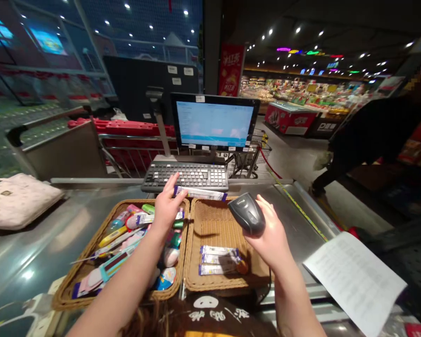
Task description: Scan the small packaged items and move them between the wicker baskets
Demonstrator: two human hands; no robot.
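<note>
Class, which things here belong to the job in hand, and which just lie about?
Seemingly in use:
- black handheld scanner
- purple-ended white packet, held
- right tan wicker basket with similar packets
- left tan wicker basket of mixed goods

Apparently lying about:
- pale pink patterned bag
- white printed paper

Got a bag (pixel 19 201) on the left of the counter (pixel 49 243), a sheet (pixel 354 281) over on the right, a cart (pixel 263 142) just beyond, a banner (pixel 229 70) and freezer (pixel 289 119) way further back, plus some person (pixel 375 126) in black off right.
</note>
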